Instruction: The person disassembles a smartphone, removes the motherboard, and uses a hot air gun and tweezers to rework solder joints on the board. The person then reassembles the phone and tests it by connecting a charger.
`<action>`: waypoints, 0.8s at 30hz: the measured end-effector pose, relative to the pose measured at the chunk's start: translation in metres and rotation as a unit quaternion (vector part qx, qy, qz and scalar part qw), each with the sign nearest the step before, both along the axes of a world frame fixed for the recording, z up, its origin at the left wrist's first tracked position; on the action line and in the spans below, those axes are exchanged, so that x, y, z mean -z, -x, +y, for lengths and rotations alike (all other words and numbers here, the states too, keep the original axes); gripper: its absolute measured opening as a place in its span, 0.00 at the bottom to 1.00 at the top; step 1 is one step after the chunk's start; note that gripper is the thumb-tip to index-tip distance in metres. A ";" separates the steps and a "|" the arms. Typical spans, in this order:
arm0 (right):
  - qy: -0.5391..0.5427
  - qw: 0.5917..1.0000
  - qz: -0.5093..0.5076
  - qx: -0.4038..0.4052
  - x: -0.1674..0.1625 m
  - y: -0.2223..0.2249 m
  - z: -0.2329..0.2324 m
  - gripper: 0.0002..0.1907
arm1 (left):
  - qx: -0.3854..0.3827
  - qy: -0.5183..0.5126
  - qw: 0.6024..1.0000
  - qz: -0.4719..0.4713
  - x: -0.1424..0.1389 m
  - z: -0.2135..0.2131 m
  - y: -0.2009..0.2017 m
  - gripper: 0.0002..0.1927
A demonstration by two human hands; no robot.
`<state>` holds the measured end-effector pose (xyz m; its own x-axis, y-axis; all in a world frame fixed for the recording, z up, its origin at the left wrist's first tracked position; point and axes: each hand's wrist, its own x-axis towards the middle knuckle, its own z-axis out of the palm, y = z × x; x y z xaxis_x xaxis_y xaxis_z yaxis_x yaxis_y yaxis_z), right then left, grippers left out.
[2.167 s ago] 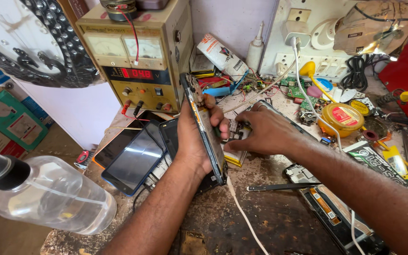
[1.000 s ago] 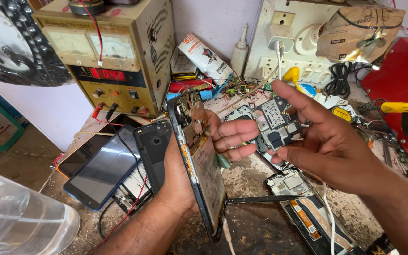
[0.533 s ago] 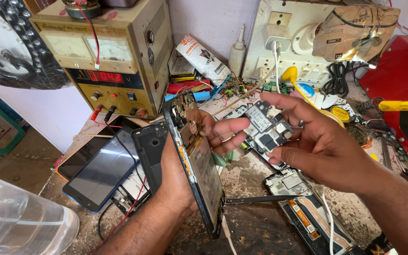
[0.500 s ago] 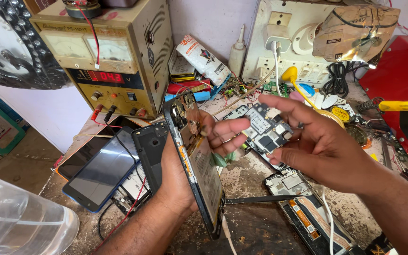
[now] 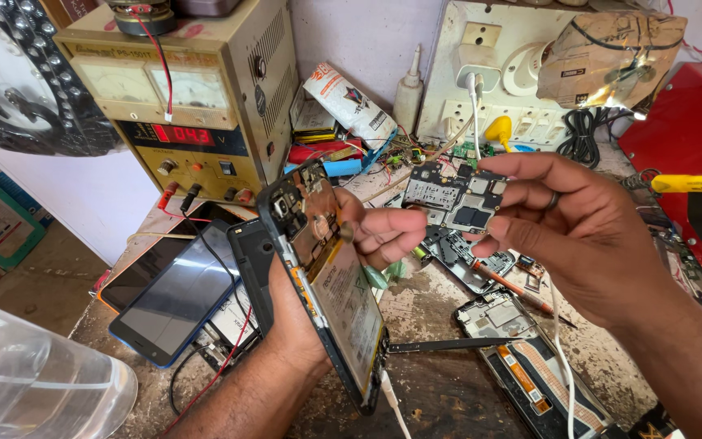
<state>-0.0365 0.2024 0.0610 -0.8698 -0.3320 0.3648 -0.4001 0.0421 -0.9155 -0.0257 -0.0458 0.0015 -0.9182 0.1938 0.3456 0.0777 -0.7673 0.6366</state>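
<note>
My bench (image 5: 440,390) is scuffed and stained. On it lie a dark-screened phone (image 5: 180,297) at the left, a yellow bench power supply (image 5: 197,106) behind it, two opened phone frames (image 5: 530,366) at the right, black tweezers (image 5: 448,345) between them and me, and what looks like a white bottle (image 5: 408,93) near the wall.

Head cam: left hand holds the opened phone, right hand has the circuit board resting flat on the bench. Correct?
Not quite. The head view shows the right hand holding the circuit board up in the air between its fingers, above the bench, not resting on it. The left hand does hold the opened phone.
</note>
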 end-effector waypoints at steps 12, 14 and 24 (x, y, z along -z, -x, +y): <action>-0.010 1.000 0.009 0.014 -0.009 -0.006 -0.004 0.26 | 0.030 -0.044 0.998 0.019 -0.004 -0.002 -0.002 0.19; -0.008 1.000 0.009 0.012 -0.009 -0.006 -0.004 0.27 | 0.027 -0.039 0.999 0.011 -0.004 -0.003 -0.002 0.20; 0.000 0.999 0.029 -0.015 -0.008 -0.008 -0.002 0.27 | 0.046 -0.061 0.996 0.037 -0.003 -0.003 -0.002 0.23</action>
